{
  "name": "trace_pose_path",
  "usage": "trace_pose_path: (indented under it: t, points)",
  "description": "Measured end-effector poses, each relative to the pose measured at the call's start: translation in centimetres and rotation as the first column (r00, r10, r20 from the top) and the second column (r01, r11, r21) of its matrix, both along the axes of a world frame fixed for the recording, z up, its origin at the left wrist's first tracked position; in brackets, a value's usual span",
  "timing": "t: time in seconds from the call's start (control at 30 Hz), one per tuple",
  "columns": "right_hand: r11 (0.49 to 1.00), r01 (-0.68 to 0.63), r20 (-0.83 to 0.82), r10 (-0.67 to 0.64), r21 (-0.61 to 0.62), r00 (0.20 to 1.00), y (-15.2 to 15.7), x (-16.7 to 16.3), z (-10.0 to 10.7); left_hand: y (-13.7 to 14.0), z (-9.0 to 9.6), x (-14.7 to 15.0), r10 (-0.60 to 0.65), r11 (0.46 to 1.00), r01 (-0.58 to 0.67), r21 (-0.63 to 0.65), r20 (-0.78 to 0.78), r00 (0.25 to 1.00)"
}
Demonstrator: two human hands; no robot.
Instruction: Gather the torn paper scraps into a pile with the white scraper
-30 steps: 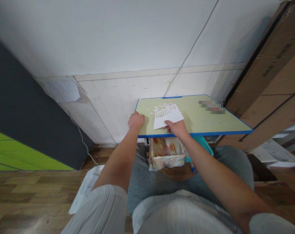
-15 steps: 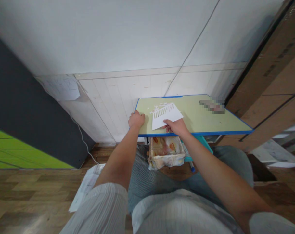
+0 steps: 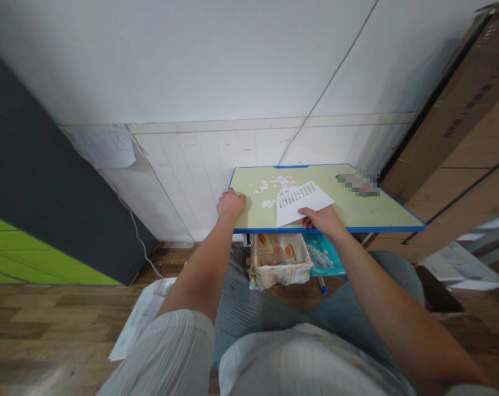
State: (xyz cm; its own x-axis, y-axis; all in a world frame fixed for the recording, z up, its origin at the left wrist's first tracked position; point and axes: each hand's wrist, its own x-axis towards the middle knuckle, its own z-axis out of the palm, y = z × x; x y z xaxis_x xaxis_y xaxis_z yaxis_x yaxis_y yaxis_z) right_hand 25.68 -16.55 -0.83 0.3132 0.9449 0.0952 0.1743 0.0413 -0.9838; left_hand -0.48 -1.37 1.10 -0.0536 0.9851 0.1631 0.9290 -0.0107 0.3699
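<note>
My right hand pinches a white sheet by its lower right edge, thumb on top and fingers curled beneath. Along the sheet's far side runs a row of narrow slots that look cut out. It is held low over the pale green tabletop with the blue rim. Small white paper pieces, some with pinkish marks, lie scattered beyond and to the left of the sheet; part of them are hidden under it. My left hand is closed around the table's left edge.
A basket with a patterned liner and a turquoise tray holding whitish scraps sit below the tabletop. A blurred-out item lies at the table's far right. Large cardboard boxes stand right; papers lie on the floor left.
My right hand has moved right with the white sheet, uncovering more paper pieces and the turquoise tray below. My left hand stays at the table's edge.
</note>
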Motion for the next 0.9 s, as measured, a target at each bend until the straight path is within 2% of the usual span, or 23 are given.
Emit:
trace_pose_path:
  t: [0.3,0.6,0.77,0.9]
  points:
    - [0.997,0.056,-0.072,-0.052,0.048,0.996,-0.2,0.3,-0.9,0.1,-0.1,-0.1,-0.001,1.000,0.001,0.000,-0.005,1.000]
    - [0.998,0.045,-0.053,-0.043,0.043,0.998,-0.5,-0.3,-0.2,0.0,0.0,-0.1,0.002,1.000,-0.002,0.003,-0.005,1.000]
    - [0.997,0.034,-0.057,-0.030,0.068,0.998,1.3,-3.3,0.8,-0.2,0.3,-0.1,0.003,1.000,-0.003,-0.007,0.009,1.000]
    - [0.999,0.009,-0.051,-0.006,0.052,0.999,3.1,-5.7,0.8,-0.2,0.3,-0.1,0.004,1.000,-0.004,-0.010,0.015,1.000]
